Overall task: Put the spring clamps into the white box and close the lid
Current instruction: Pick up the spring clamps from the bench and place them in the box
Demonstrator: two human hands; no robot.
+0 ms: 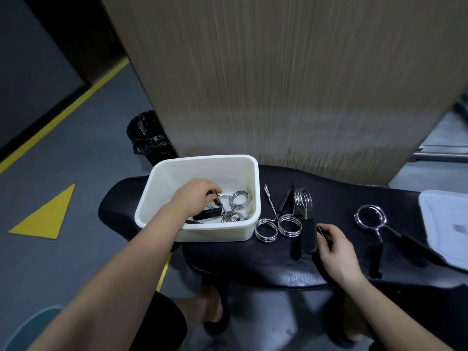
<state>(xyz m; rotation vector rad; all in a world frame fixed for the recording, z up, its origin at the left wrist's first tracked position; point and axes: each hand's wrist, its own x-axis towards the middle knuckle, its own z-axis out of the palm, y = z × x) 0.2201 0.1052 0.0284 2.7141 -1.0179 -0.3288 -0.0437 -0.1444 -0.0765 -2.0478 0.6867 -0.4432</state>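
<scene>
- The left hand [196, 196] is reaching down inside the box [162, 178]; its fingers [212, 192] are pinching the wire arm of a clamp [239, 198] low over the floor of the box, probably so it goes down without clattering.
- The right hand [335, 249] is lying on the worktop [253, 264], fingers [326, 233] curling loosely around the black grip of the next clamp [310, 236]; whether they are gripping it yet I cannot tell. This looks like staging one pick while the other hand is unloading.
- The box is sitting open at the left end of the worktop, within easy reach. It is holding the pinched clamp plus at least one more [229, 217] beneath it, coils and black handles overlapping.
- Just right of the box, three clamps are lying tangled, including a pair of coils [277, 228]; a further clamp [370, 216] is lying apart.
- The lid [445, 224] is resting at the far right, not yet fitted.
</scene>
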